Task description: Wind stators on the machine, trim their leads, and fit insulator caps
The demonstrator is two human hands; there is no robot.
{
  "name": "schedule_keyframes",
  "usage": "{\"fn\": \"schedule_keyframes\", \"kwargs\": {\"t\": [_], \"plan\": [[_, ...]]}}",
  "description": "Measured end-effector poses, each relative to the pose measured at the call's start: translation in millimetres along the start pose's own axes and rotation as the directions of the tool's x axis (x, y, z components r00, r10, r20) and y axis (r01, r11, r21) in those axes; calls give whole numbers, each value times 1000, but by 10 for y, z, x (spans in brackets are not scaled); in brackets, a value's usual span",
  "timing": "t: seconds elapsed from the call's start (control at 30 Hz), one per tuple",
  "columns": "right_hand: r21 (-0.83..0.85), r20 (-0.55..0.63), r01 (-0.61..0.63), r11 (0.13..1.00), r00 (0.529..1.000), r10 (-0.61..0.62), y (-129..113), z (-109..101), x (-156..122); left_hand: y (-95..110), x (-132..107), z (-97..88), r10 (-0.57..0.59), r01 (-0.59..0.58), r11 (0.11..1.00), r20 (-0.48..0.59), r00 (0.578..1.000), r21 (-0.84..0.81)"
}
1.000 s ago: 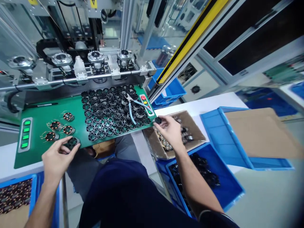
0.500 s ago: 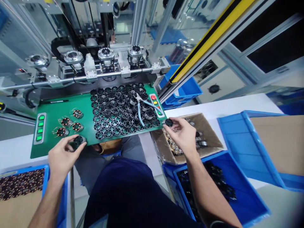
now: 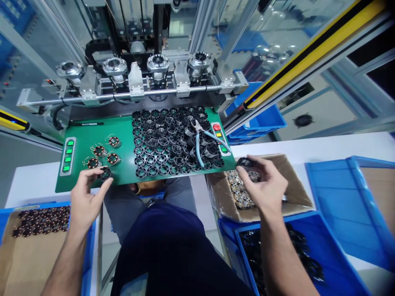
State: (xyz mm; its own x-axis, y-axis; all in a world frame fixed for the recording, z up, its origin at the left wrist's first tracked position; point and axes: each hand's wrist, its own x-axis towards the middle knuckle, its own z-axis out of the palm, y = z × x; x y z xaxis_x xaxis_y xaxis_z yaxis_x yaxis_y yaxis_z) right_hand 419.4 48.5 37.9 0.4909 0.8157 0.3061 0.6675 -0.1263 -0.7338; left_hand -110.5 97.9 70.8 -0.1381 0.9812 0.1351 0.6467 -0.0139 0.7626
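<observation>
Green surface (image 3: 123, 131) below grey machine (image 3: 157, 78). Left hand (image 3: 86, 199) grip stays pinched on black toothed ring (image 3: 105, 172) at near edge. Right hand (image 3: 262, 187) grip, holding second black ring (image 3: 245, 162), shifted from surface corner to over brown cardboard box (image 3: 294, 191).

Bare green mat (image 3: 126, 142) lies open between the wound stators (image 3: 98, 151) and crowded black rings (image 3: 160, 144).

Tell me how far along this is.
Done: four copper-wound stators lie on the green mat. In hand: the left hand grips a black ring; the right hand holds a second ring above the cardboard box. Left: dozens of unwound rings crowd the mat.
</observation>
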Motion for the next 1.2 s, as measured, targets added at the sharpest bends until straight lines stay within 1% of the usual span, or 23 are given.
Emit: {"fn": "schedule_keyframes", "kwargs": {"t": [0.07,0.1,0.17,0.27,0.4,0.43,0.5,0.57,0.6,0.63,0.7,0.77,0.8,0.83,0.87,0.9,0.93,1.0,1.03,1.07,1.1,1.13,1.2], "plan": [[17,-44,-15,1000,999,15,35,43,-23,8,-17,58,-39,38,998,-22,999,-43],[16,-62,-21,1000,998,22,63,79,-37,4,-23,97,-35,35,999,-23,999,-10],[0,-77,-29,1000,997,29,130,168,-65,-15,-28,171,1,0,994,-10,1000,110],[-22,-66,-42,999,997,41,228,295,-106,-34,-35,233,67,-67,963,8,998,259],[-24,-102,-81,996,992,79,310,362,-134,-38,-75,239,127,-103,951,-66,990,293],[-22,-98,-94,995,991,92,319,361,-131,-47,-86,240,130,-105,953,-70,989,285],[-18,-48,-119,993,992,118,312,337,-107,-70,-105,231,127,-111,954,-43,991,278],[-15,-16,-133,991,991,133,249,273,-46,-83,-109,176,135,-126,952,-11,991,277],[-10,-20,-137,991,990,136,190,225,3,-76,-97,120,136,-127,952,-13,991,280],[-3,-35,-134,991,990,134,107,169,67,-56,-71,42,136,-122,952,-30,990,280],[14,-77,-98,995,992,98,-132,48,241,27,46,-180,122,-95,961,-89,989,261],[37,-107,2,999,994,2,-475,-48,475,173,285,-465,127,-87,967,-159,979,238],[61,-110,76,995,992,-68,-684,-71,609,268,460,-617,152,-105,967,-191,970,234],[96,-112,159,983,983,-148,-915,-69,753,374,672,-765,206,-157,961,-208,956,229],[129,-66,227,965,973,-220,-1165,-36,902,487,919,-904,262,-209,948,-214,941,241],[167,-44,320,932,947,-318,-1429,31,1056,601,1196,-1026,314,-253,928,-210,926,273],[198,3,385,901,919,-394,-1702,137,1212,709,1493,-1126,354,-286,908,-195,915,305],[217,144,453,864,861,-488,-2256,469,1519,890,2106,-1248,423,-351,862,-139,895,366],[230,207,496,837,816,-540,-2525,689,1667,952,2402,-1269,433,-362,838,-93,897,409],[239,274,547,803,755,-596,-2782,940,1806,993,2677,-1266,412,-345,832,-66,909,434],[224,340,594,773,695,-633,-3020,1212,1935,1010,2927,-1241,367,-325,835,-8,930,445],[180,380,641,746,654,-654,-3234,1494,2053,1004,3147,-1199,327,-301,834,25,945,462],[40,469,704,709,613,-636,-3569,2046,2251,929,3500,-1085,273,-279,836,84,958,473]]}}
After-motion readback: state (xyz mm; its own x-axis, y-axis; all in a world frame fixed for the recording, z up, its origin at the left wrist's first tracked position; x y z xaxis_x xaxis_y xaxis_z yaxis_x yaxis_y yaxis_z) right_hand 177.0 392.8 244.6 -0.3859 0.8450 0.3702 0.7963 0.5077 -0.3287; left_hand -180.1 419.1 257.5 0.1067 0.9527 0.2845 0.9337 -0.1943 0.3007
